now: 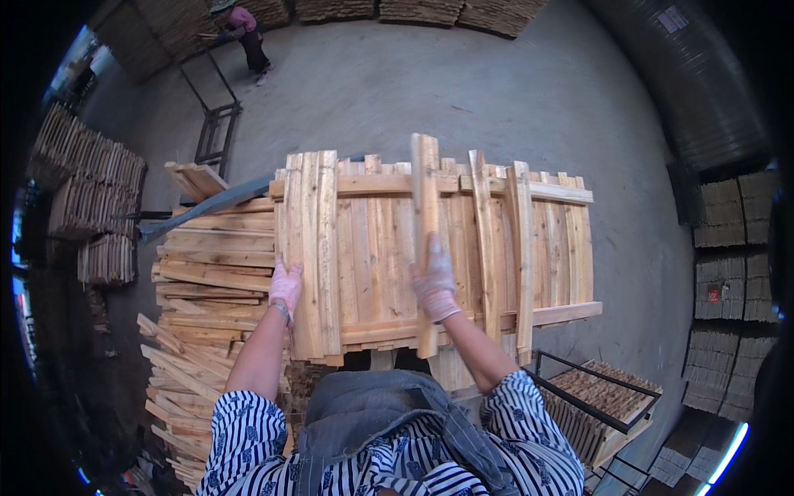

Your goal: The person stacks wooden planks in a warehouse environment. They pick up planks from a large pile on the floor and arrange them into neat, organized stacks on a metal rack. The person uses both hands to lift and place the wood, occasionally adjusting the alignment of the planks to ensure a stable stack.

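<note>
A broad layer of pale wooden slats [380,248] lies in front of me, bridged by crosswise battens [389,331] near its far and near edges. My left hand [285,285], in a pinkish work glove, grips the outer edge of the leftmost slats [308,248], which lie side by side on top. In my gloved right hand [434,281] is a single slat [426,190], held lengthwise over the middle and slightly blurred. To its right, two loose slats [484,240] rest across the battens, apart from each other.
Rough slats [198,273] are heaped at the left, with a grey strap [215,201] over them. A metal-framed stack [600,397] stands at lower right. Bundled wood [91,182] lines the left; more stacks [719,289] stand right. Far off, a person [246,37] is near a metal frame [217,132].
</note>
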